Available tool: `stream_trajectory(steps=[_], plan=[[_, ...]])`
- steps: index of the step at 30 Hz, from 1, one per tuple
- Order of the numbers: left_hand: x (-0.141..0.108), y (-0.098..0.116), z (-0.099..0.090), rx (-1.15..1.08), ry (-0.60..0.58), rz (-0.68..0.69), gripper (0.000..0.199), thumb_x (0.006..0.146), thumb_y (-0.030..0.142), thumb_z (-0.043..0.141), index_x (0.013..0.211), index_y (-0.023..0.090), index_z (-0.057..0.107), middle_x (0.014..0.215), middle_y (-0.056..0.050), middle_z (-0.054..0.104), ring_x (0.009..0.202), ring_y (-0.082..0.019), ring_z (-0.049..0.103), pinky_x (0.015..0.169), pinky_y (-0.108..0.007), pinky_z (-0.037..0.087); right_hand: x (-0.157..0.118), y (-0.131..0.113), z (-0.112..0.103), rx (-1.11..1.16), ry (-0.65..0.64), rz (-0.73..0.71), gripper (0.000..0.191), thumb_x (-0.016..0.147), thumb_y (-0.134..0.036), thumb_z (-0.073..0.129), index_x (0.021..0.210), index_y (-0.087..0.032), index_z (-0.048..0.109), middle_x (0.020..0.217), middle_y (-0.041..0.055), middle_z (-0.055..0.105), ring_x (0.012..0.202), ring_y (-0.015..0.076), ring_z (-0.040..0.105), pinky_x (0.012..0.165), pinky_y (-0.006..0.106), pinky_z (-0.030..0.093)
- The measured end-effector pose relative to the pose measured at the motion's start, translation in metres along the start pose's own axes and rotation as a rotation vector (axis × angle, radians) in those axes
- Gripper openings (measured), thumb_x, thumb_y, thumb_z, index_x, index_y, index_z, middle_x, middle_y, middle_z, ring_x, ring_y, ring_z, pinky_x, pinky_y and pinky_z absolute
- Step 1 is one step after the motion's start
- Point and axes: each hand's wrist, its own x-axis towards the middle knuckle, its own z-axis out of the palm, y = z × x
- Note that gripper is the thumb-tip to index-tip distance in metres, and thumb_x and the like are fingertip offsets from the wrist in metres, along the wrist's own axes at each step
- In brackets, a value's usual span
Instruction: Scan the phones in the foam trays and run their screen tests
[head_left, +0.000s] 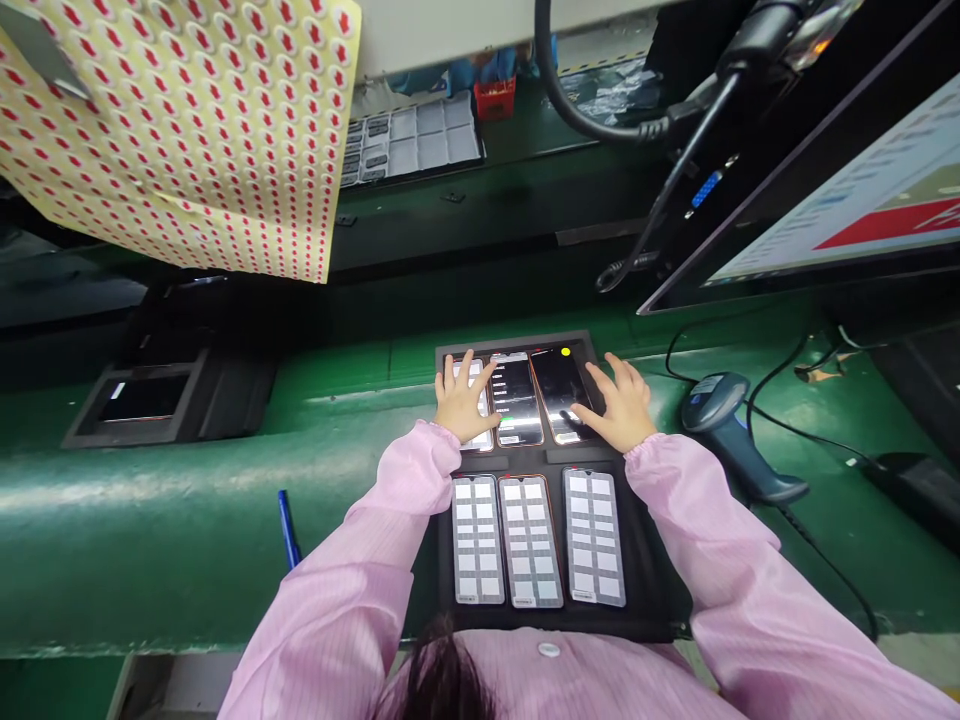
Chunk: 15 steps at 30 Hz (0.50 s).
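My left hand (pixel 463 403) lies with fingers spread over a phone with a lit white screen (pixel 478 442), at the upper left of a black tray (pixel 525 460). Beside it is a phone showing a dark list (pixel 516 400); my left fingertips reach its edge. My right hand (pixel 622 405) is spread at the right edge of a dark-screened phone (pixel 559 390) with a yellow dot, thumb on its glass. Nearer me, three phones (pixel 478 540), (pixel 531 540), (pixel 594 535) show grids of white blocks.
A barcode scanner (pixel 720 410) and cables stand to the right, below a monitor (pixel 862 210). A sticker sheet with red arrows (pixel 225 130) hangs at the upper left. Left are a blue pen (pixel 288 528) and another phone (pixel 146 397) in a black holder. Behind sits a compartment tray (pixel 420 138).
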Motion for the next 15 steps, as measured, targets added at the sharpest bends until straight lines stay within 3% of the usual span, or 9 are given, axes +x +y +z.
stream_trajectory(steps=[5, 10, 12, 15], plan=[[0.009, 0.007, 0.006, 0.027, -0.064, 0.068, 0.082, 0.063, 0.041, 0.068, 0.137, 0.034, 0.032, 0.153, -0.004, 0.007, 0.137, -0.039, -0.005, 0.107, -0.061, 0.007, 0.009, -0.012, -0.001, -0.13, -0.182, 0.003, 0.071, 0.07, -0.051, 0.06, 0.133, -0.025, 0.041, 0.146, 0.014, 0.023, 0.129, 0.0395, 0.021, 0.097, 0.059, 0.025], [0.025, 0.017, 0.006, 0.113, -0.178, 0.136, 0.099, 0.048, 0.051, 0.078, 0.135, 0.032, 0.037, 0.154, -0.005, 0.006, 0.135, -0.044, -0.007, 0.105, -0.066, 0.003, 0.029, -0.021, 0.001, -0.225, -0.327, 0.007, 0.085, 0.057, -0.05, 0.073, 0.133, -0.029, 0.043, 0.148, 0.0119, 0.021, 0.131, 0.042, 0.017, 0.095, 0.067, 0.022], [0.03, 0.019, 0.005, 0.155, -0.17, 0.164, 0.086, 0.05, 0.048, 0.078, 0.128, 0.031, 0.048, 0.153, -0.004, 0.01, 0.136, -0.044, -0.006, 0.105, -0.066, 0.003, 0.033, -0.021, 0.003, -0.227, -0.293, -0.001, 0.066, 0.06, -0.045, 0.073, 0.122, -0.03, 0.056, 0.146, 0.0091, 0.028, 0.13, 0.0408, 0.019, 0.094, 0.067, 0.022], [0.035, 0.021, 0.006, 0.202, -0.071, 0.227, 0.038, 0.065, 0.033, 0.071, 0.103, 0.029, 0.067, 0.15, 0.001, 0.023, 0.137, -0.04, 0.0, 0.107, -0.064, 0.006, 0.034, -0.022, 0.007, -0.182, -0.198, -0.039, 0.02, 0.073, -0.034, 0.062, 0.091, -0.03, 0.072, 0.138, 0.0035, 0.041, 0.129, 0.0368, 0.024, 0.095, 0.065, 0.023]])
